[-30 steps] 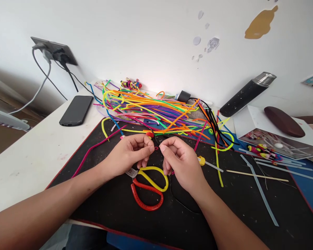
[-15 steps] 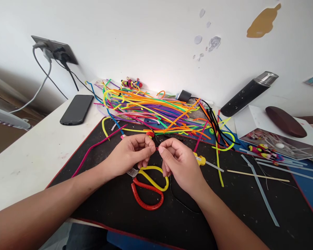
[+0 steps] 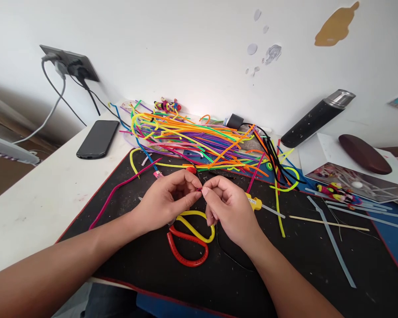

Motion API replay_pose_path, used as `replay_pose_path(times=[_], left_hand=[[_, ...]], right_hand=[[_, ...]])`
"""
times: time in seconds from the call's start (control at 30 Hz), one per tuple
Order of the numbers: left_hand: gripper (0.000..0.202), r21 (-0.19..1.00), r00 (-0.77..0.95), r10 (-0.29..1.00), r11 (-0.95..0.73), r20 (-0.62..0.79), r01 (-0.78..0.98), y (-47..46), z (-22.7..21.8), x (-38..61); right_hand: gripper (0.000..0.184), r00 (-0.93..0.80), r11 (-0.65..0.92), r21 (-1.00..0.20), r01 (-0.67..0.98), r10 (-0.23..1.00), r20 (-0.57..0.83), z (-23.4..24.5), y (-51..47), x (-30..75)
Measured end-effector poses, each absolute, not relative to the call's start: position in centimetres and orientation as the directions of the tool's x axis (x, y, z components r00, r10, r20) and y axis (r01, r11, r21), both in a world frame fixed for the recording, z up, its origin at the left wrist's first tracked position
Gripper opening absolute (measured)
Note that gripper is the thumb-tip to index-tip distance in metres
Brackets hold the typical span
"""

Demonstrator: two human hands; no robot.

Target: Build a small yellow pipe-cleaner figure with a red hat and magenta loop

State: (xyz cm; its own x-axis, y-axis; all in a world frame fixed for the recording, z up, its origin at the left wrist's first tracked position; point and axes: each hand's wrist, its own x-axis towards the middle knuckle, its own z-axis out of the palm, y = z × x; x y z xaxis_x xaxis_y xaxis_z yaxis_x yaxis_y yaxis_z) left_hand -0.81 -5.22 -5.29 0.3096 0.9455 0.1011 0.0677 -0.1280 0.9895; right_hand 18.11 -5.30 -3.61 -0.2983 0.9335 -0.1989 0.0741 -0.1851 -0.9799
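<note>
Close together over the black mat, both my hands meet at their fingertips. Between them is a small dark red piece, mostly covered by the fingers, so its kind is unclear. My left hand pinches its left side with thumb and forefinger. My right hand is closed too, thumb and forefinger pressed at the right end of the piece. Just below lie scissors with one red and one yellow handle, their blades partly under my left hand. A red bit sits just beyond the fingertips.
A heap of colourful pipe cleaners lies along the wall. On the right are a yellow glue gun, glue sticks, a wooden stick, a box and a black flask. A phone rests at left.
My left hand has shifted slightly and turned, its thumb and forefinger now further along the small red piece. My right hand stays nearly in place.
</note>
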Motion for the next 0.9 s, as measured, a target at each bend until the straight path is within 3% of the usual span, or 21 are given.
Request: replay_pose_path(times=[0.23,0.9], left_hand=[[0.012,0.934,0.292,0.938,-0.261,0.186,0.244,-5.39,-5.4,-1.07],[0.015,0.937,0.25,0.953,-0.236,0.171,0.258,-5.56,-5.42,-0.78]], right_hand=[[0.023,-0.305,-0.184,-0.979,0.092,0.93,-0.204,-3.63,-5.29,18.09],[0.021,-0.327,-0.191,-0.975,0.114,0.919,-0.218,-4.01,-5.29,18.18]])
